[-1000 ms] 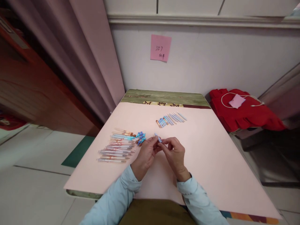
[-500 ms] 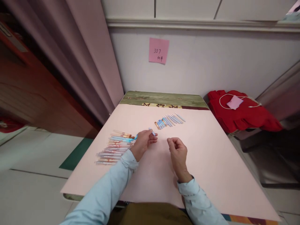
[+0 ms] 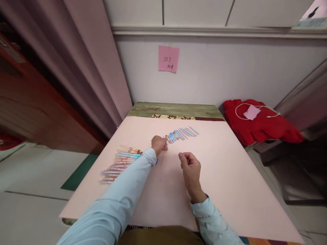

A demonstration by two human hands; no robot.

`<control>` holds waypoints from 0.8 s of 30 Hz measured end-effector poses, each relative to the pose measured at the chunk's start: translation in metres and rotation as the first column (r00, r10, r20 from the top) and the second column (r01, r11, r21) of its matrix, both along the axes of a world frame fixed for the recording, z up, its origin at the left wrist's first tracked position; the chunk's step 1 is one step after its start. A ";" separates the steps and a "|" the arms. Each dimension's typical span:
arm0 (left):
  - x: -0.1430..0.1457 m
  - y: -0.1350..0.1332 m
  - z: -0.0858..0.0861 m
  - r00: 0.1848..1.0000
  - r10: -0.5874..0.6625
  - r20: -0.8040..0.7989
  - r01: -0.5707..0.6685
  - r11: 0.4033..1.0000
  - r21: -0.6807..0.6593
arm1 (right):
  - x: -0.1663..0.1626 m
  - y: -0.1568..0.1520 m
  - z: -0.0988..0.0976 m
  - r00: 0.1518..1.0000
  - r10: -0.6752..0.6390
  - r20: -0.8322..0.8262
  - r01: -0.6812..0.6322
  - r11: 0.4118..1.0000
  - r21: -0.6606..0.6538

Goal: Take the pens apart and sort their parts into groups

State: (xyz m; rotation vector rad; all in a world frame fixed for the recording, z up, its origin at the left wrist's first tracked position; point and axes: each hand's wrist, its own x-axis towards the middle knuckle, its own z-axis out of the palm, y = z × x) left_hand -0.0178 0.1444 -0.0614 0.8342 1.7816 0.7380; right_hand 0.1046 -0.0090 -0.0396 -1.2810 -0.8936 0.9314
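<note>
As I look down from the head camera, my left hand [image 3: 158,144] is stretched out over the table [image 3: 230,190], its thumb and fingers pinching a short blue piece [image 3: 167,142] at the near left end of a row of short barrels [image 3: 172,137]. My fingers hide most of that piece, so I cannot tell whether it touches the tabletop. Just beyond the barrels, slim pale-blue sticks [image 3: 187,131] lie slanted side by side. My right hand [image 3: 191,172] is nearer to me, well apart from the row, fingers curled in and thumb pressed to the forefinger; I cannot tell whether anything tiny is tucked inside. To the left, a bunch of pens [image 3: 122,163] lies roughly parallel, partly covered by my pale-blue sleeve [image 3: 120,197], with a bit of blue showing beside my left cuff. A pink note [image 3: 168,59] is on the wall ahead, and red cloth [image 3: 263,127] is heaped beyond the table's right edge.
</note>
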 end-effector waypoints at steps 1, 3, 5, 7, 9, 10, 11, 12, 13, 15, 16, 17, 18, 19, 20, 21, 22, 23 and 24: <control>0.001 0.003 -0.002 1.000 -0.008 -0.021 0.008 1.000 -0.007 | 0.000 0.000 0.000 1.000 -0.001 -0.003 0.001 1.000 0.000; 0.001 0.007 -0.005 0.998 -0.023 -0.053 0.022 1.000 -0.017 | 0.000 0.000 0.001 1.000 0.000 -0.009 0.000 1.000 0.000; 0.002 0.010 -0.007 0.997 -0.033 -0.075 0.031 0.999 -0.023 | 0.000 0.000 0.001 1.000 0.001 -0.013 -0.001 1.000 0.000; 0.002 0.012 -0.008 0.995 -0.039 -0.092 0.037 0.999 -0.028 | -0.001 0.000 0.001 1.000 0.002 -0.013 -0.002 1.000 0.002; 0.002 0.012 -0.007 0.994 -0.041 -0.101 0.038 0.999 -0.032 | -0.001 0.000 0.000 1.000 -0.003 -0.009 0.003 1.000 0.007; 0.002 0.012 -0.006 0.994 -0.040 -0.103 0.037 0.999 -0.034 | -0.001 -0.001 0.000 1.000 -0.005 -0.006 0.005 1.000 0.010; 0.001 0.012 -0.005 0.994 -0.039 -0.103 0.036 0.999 -0.035 | -0.001 -0.001 0.000 1.000 -0.005 -0.003 0.005 1.000 0.011; 0.000 0.011 -0.004 0.994 -0.039 -0.100 0.035 0.999 -0.036 | -0.001 -0.001 0.000 1.000 -0.005 -0.001 0.005 1.000 0.012; 0.000 0.010 -0.003 0.995 -0.038 -0.094 0.035 0.999 -0.037 | -0.001 -0.001 0.000 1.000 -0.004 0.002 0.003 1.000 0.012; -0.002 0.008 -0.001 0.996 -0.037 -0.080 0.034 0.999 -0.037 | -0.001 -0.001 -0.001 1.000 0.001 0.007 -0.002 1.000 0.009; -0.002 0.007 0.000 0.997 -0.036 -0.072 0.033 0.999 -0.037 | -0.002 -0.001 -0.001 1.000 0.004 0.011 -0.005 1.000 0.008; -0.003 0.006 0.001 0.997 -0.033 -0.065 0.031 0.999 -0.036 | -0.001 -0.001 -0.001 1.000 0.006 0.016 -0.006 1.000 0.006; -0.003 0.005 0.002 0.998 -0.031 -0.060 0.029 0.999 -0.034 | -0.001 -0.001 -0.002 1.000 0.008 0.022 -0.008 1.000 0.003; -0.004 0.004 0.002 0.998 -0.028 -0.055 0.027 0.999 -0.030 | -0.001 -0.001 -0.002 1.000 0.009 0.027 -0.009 1.000 0.000; -0.004 0.003 0.003 0.998 -0.026 -0.052 0.024 0.999 -0.026 | -0.001 -0.001 -0.003 0.999 0.007 0.032 -0.006 1.000 -0.004; -0.004 0.003 0.004 0.999 -0.023 -0.049 0.022 1.000 -0.021 | -0.001 -0.001 -0.003 0.999 0.002 0.037 -0.002 1.000 -0.006; -0.005 0.002 0.004 0.999 -0.021 -0.047 0.020 1.000 -0.018 | 0.000 0.000 -0.003 0.999 -0.002 0.041 0.002 1.000 -0.009; -0.005 0.001 0.005 0.999 -0.018 -0.047 0.017 1.000 -0.015 | 0.000 0.000 -0.004 0.999 -0.004 0.044 0.004 1.000 -0.011; -0.005 0.001 0.006 0.999 -0.015 -0.050 0.014 1.000 -0.013 | 0.000 0.000 -0.004 0.999 -0.003 0.045 0.004 1.000 -0.013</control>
